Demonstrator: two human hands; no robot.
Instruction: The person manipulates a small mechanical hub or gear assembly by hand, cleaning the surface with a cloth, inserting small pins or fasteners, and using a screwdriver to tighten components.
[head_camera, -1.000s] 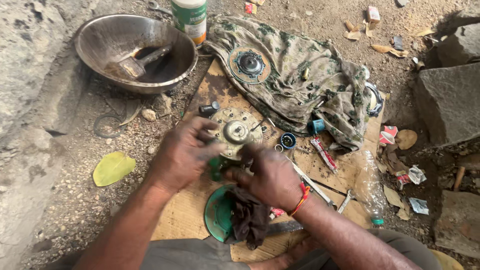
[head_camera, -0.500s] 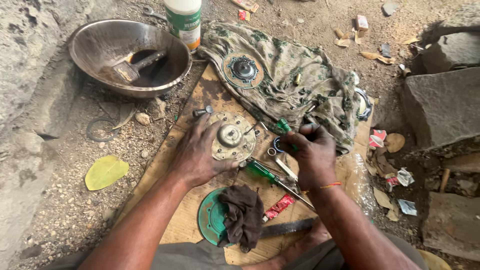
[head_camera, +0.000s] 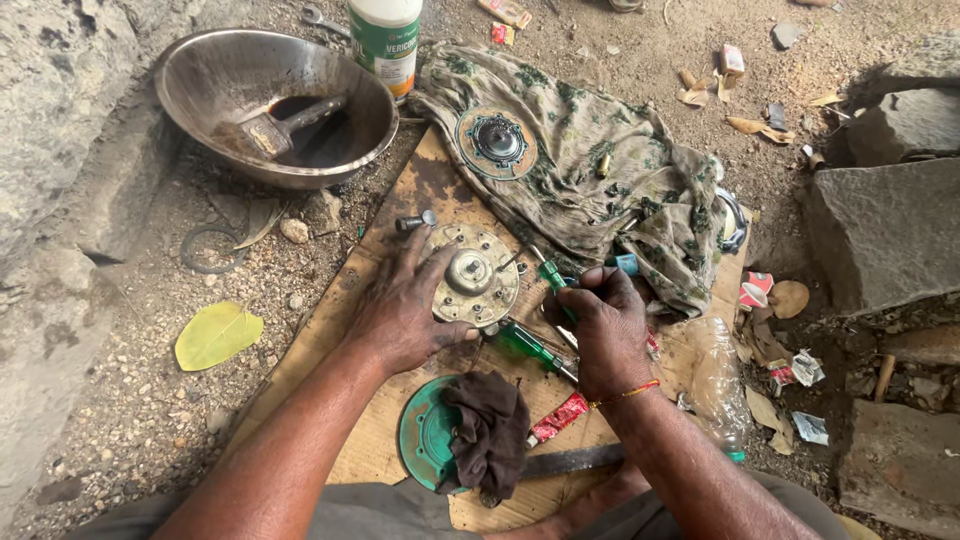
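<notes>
Centrally, we press the round metal plate (head_camera: 472, 275) flat on the wooden board (head_camera: 400, 400) with our spread left hand (head_camera: 405, 310). Our right hand (head_camera: 605, 330), closed round a green screwdriver (head_camera: 553, 277), should keep it upright. Metal bowl (head_camera: 275, 105) upper left; camouflage cloth (head_camera: 590, 180) crowds the upper right; dark rag (head_camera: 488, 430) below.

Open-air ground repair spot: gravel and stones (head_camera: 880, 230) at 3 o'clock, oily metal basin (head_camera: 200, 75) at 11, cardboard mat (head_camera: 420, 195) centre.
</notes>
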